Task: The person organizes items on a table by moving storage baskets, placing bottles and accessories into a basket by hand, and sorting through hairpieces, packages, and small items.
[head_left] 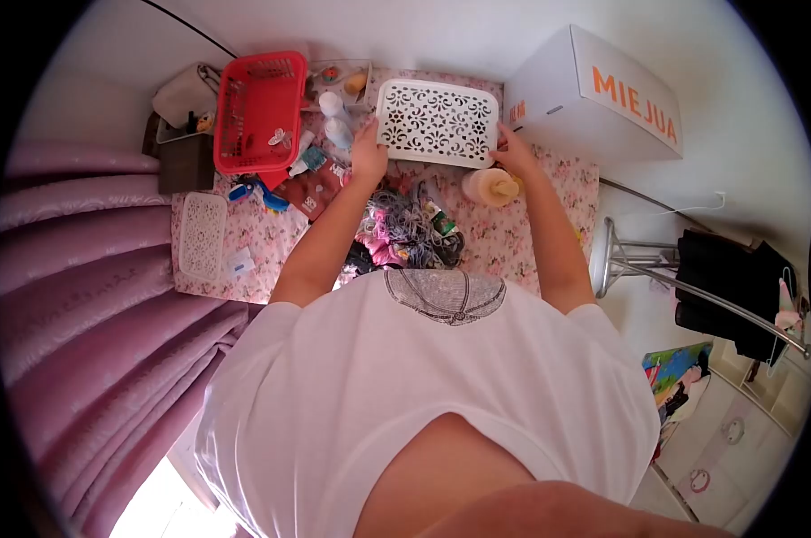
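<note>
A white basket (438,123) with a cut-out scroll pattern is at the back middle of the flowered table. My left hand (368,154) grips its left edge, and my right hand (514,151) has hold of its right edge near the front corner. Just below my right hand is a peach-coloured bottle (490,187). Two pale bottles (335,121) stand left of the basket, close to my left hand. Between my forearms lies a tangled heap of grey and pink items (405,229).
A red basket (260,112) stands at the back left, with blue scissors-like items (264,196) in front of it. A white patterned panel (203,236) lies on the left of the table (289,238). A large white box (594,94) is at the back right, a metal rack (634,260) beyond.
</note>
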Tool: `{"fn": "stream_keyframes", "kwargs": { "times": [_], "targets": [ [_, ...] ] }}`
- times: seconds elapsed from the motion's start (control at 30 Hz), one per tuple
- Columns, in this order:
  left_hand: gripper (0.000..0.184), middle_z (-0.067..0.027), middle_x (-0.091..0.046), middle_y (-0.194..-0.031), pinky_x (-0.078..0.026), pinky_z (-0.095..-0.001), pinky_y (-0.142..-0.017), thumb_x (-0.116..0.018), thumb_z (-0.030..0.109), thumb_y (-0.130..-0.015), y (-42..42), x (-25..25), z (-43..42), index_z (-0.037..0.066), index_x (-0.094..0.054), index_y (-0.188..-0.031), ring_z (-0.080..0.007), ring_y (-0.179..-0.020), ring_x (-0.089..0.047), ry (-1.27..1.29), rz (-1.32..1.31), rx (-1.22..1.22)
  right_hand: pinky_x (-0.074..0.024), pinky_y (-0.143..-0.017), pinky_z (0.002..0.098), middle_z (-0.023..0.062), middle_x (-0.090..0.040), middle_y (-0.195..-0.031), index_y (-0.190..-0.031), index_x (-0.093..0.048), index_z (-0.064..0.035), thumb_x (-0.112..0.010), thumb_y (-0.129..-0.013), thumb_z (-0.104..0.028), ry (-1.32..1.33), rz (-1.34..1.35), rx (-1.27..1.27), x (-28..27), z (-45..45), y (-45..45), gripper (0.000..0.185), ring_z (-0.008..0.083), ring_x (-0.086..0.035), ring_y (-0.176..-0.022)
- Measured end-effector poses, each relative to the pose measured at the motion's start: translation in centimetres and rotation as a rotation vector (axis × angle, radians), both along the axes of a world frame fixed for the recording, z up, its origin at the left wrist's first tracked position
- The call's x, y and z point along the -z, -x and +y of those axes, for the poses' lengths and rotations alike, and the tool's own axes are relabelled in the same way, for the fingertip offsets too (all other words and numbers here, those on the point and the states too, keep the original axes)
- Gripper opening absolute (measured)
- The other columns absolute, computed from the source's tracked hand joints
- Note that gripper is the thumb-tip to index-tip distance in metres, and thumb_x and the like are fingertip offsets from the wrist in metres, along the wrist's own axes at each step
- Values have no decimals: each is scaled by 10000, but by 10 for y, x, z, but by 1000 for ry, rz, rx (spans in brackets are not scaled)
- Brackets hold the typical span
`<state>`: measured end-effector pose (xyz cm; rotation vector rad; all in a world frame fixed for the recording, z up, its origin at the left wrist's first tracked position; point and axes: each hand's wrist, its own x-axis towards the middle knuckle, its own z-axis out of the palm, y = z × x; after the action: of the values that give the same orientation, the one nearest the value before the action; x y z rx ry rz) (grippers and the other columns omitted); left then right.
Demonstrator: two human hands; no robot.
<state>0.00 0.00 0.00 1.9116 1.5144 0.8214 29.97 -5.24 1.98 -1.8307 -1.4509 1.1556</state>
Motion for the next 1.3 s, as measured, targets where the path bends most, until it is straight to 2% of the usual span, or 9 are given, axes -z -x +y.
{"fn": "stream_keyframes", "kwargs": {
  "times": [0.27, 0.37, 0.47, 0.57, 0.6, 0.73, 1.0, 1.1, 1.3],
  "targets": [
    [490, -213, -424, -1157, -315, -355, -917, -442, 10, -665, 2, 7, 3, -16, -405, -1153, -348, -1072, -391, -78, 61, 99, -454, -560, 259, 77, -524, -760, -1259, -311, -69, -643, -652, -25, 52, 7, -10, 13, -2, -10, 693, 134, -511, -633],
    [501, -201, -379, -1203, -328, -366, -904, -471, 58, -676, -6, -10, 7, 6, -375, -1165, -359, -1068, -392, 19, 325, 111, -456, -618, 318, 119, -533, -808, -1231, -359, -72, -692, -614, -99, 95, -51, -38, -15, 3, -3, 701, 190, -530, -687],
    [512, -177, -301, -1267, -302, -404, -917, -495, 119, -678, -17, -19, 15, 34, -359, -1164, -359, -1104, -351, 187, 457, 76, -394, -809, 378, 208, -470, -1050, -1243, -318, -60, -727, -572, -176, -105, -466, -221, 16, 23, -14, 795, 296, -485, -943],
    [536, -159, -239, -1302, -242, -449, -942, -525, 167, -670, -21, -15, 17, 54, -367, -1170, -346, -1170, -264, -175, 434, 126, -246, -956, 387, 250, -246, -1269, -1263, -240, -46, -732, -566, -197, -293, -479, -236, -13, 23, 13, 867, 355, -252, -1178],
    [598, -142, -151, -1346, -177, -460, -969, -541, 298, -698, -22, -16, 20, 120, -335, -1229, -319, -1234, -144, -165, 475, 180, -152, -1000, 393, 244, -57, -1335, -1296, -127, -39, -745, -537, -299, -177, -500, -347, -10, 30, 14, 1013, 381, -89, -1233],
    [665, -115, -107, -1371, -136, -475, -979, -494, 529, -705, -30, -25, 24, 262, -286, -1278, -305, -1263, -61, -139, 632, 317, -117, -991, 462, 261, 28, -1335, -1315, -50, -48, -737, -429, -497, -82, -678, -416, 5, 40, 17, 1207, 440, -47, -1219],
    [694, -96, -134, -1368, -140, -502, -969, -498, 563, -679, -35, -25, 26, 252, -304, -1269, -285, -1265, -52, -121, 639, 312, -150, -978, 479, 202, 31, -1358, -1321, -56, -77, -702, -394, -585, 3, -557, -442, 13, 47, 8, 1239, 462, -73, -1206],
    [673, -115, -152, -1359, -134, -495, -971, -495, 554, -692, -35, -33, 22, 251, -314, -1265, -303, -1258, -79, -110, 622, 291, -117, -970, 516, 200, 36, -1359, -1328, -71, -124, -702, -389, -587, -158, -582, -397, 19, 44, 10, 1223, 448, -41, -1218],
    [757, -133, -113, -1366, -23, -606, -927, -509, 612, -633, -52, -31, 26, 255, -306, -1268, -346, -1255, -35, -111, 654, 371, -63, -948, 568, 145, 30, -1375, -1320, -122, -285, -668, -385, -633, -88, -804, -502, -20, 45, 30, 1138, 418, 34, -1234]
  ]
}}
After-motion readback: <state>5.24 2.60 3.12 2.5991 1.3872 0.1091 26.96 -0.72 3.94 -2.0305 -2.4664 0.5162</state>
